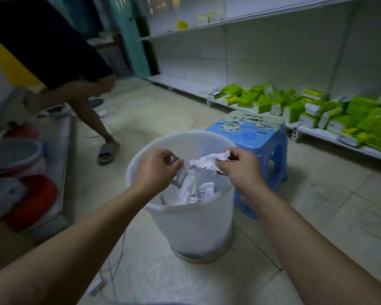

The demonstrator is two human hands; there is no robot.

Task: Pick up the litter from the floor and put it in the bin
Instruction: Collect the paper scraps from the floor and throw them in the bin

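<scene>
Directly above bin (191, 227), paper (204, 162) between hands (157, 167)

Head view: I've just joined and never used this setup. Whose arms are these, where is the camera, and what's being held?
There is no machine here. The camera sits on a person's head, looking forward and down, so the two bare arms are theirs. The left hand and right hand both pinch a crumpled white paper above a translucent white plastic bin that stands on the pale tiled floor. Inside lies more crumpled paper. A blue plastic stool stands right beside the bin, and green packets lie on the low white shelf. Another person's leg is at the left.
</scene>
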